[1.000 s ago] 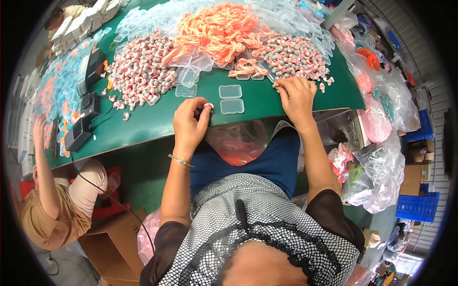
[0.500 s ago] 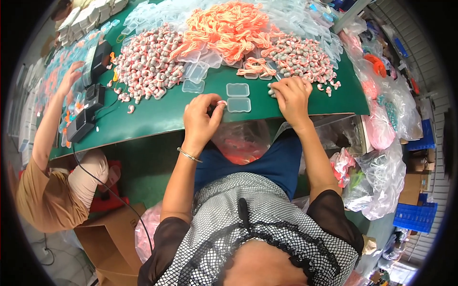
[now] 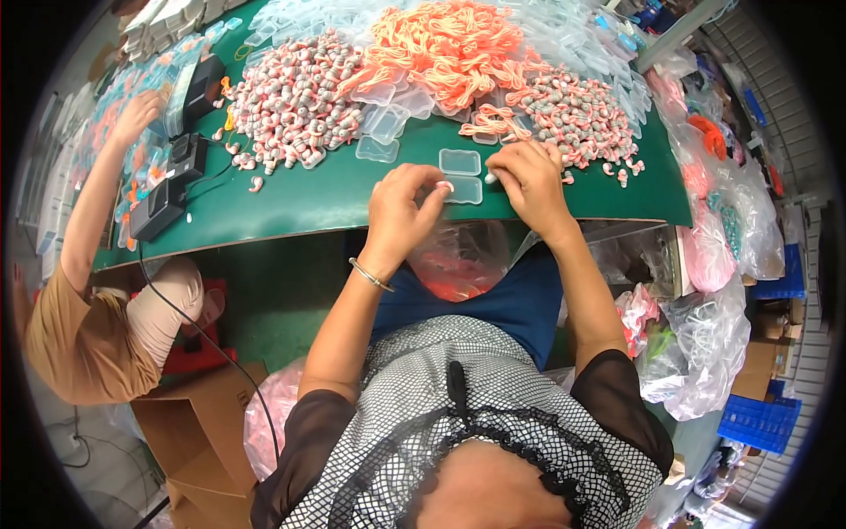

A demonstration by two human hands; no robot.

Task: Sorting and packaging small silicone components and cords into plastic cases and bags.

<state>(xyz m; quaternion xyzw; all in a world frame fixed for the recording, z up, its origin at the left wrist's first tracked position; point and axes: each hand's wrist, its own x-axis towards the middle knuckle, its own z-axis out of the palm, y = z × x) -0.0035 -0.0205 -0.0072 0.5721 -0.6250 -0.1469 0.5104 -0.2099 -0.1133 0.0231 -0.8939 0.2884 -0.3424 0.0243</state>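
Note:
On the green table (image 3: 291, 212), a small clear plastic case (image 3: 460, 162) lies open, its two halves one behind the other. My left hand (image 3: 405, 207) is at the left side of the near half, thumb and fingers pinching a small pink-and-white curved piece (image 3: 447, 186). My right hand (image 3: 529, 183) sits just right of the case, its fingers closed on a small pale-grey piece (image 3: 491, 177) whose far end is hidden. Behind my right hand, bundles of orange cord (image 3: 495, 122) rest on another clear case.
Heaps of small pink-and-grey pieces (image 3: 295, 106) (image 3: 582, 119) flank a big pile of orange cords (image 3: 449, 48). Loose clear cases (image 3: 385, 123) lie in front. At left are black devices (image 3: 159, 207) and a co-worker's hand (image 3: 141, 115). A cardboard box (image 3: 207, 423) stands below.
My left hand has moved right, bringing its piece to the near half of the case. My right hand has drawn slightly closer to the case. The whole view has shifted a little.

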